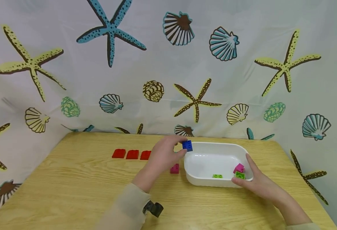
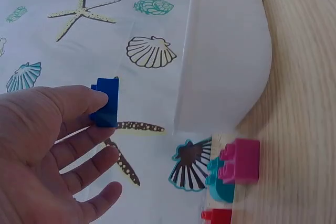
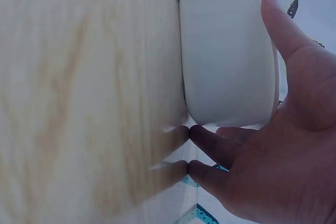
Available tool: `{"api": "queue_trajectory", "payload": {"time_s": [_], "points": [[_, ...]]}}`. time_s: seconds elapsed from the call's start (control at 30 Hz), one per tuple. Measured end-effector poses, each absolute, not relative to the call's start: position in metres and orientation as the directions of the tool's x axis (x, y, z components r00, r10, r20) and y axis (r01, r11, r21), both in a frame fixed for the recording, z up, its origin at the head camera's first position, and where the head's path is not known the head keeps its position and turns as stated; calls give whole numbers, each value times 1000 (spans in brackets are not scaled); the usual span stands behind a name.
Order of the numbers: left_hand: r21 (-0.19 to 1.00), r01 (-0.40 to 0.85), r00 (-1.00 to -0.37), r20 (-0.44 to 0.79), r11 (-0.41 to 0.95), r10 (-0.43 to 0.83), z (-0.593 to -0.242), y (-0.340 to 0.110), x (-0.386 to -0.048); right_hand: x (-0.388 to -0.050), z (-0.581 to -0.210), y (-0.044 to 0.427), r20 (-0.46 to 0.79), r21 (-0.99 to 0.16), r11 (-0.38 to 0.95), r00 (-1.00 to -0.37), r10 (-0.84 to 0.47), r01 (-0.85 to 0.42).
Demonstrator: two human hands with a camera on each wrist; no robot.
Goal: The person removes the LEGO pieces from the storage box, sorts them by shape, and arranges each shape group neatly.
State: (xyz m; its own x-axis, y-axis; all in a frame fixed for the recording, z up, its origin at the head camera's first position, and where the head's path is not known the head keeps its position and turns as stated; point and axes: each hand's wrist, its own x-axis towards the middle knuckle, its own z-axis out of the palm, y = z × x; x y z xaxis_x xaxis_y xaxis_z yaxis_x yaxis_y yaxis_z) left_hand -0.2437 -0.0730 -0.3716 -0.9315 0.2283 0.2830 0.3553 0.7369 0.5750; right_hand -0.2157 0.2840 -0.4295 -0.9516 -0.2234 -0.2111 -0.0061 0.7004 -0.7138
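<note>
My left hand (image 1: 164, 153) pinches a blue brick (image 1: 187, 145) between thumb and fingertips, just above the left rim of a white tub (image 1: 211, 182). In the left wrist view the blue brick (image 2: 107, 102) is held clear of the tub's wall (image 2: 226, 51). My right hand (image 1: 261, 183) grips the tub's right end, thumb at the near rim; in the right wrist view its fingers lie against the end of the tub (image 3: 228, 51). Inside the tub are a pink brick (image 1: 239, 168), a green brick (image 1: 240, 175) beside it and another green brick (image 1: 217, 176).
Left of the tub, a magenta brick (image 1: 174, 168) stands on the wooden table (image 1: 79, 182), with a teal brick (image 2: 219, 182) beside it in the left wrist view. Three red bricks (image 1: 132, 154) form a row farther left. A patterned cloth (image 1: 157, 64) hangs behind the table.
</note>
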Motion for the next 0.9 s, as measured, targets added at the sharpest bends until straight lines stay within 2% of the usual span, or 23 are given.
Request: {"api": "queue_trajectory", "payload": {"time_s": [0.47,0.67,0.9], "points": [[537,295,-944,294,790,153,-381,-138,-231,-216,-429,285,-232,-702,712,-948,-216,10],[536,285,-947,284,795,149,-388,-150,-227,-216,-428,284,-240,-698,716,-947,-212,17],[543,220,-970,208,810,124,-402,-152,-228,-216,-429,284,-230,-705,709,-948,-220,7]]}}
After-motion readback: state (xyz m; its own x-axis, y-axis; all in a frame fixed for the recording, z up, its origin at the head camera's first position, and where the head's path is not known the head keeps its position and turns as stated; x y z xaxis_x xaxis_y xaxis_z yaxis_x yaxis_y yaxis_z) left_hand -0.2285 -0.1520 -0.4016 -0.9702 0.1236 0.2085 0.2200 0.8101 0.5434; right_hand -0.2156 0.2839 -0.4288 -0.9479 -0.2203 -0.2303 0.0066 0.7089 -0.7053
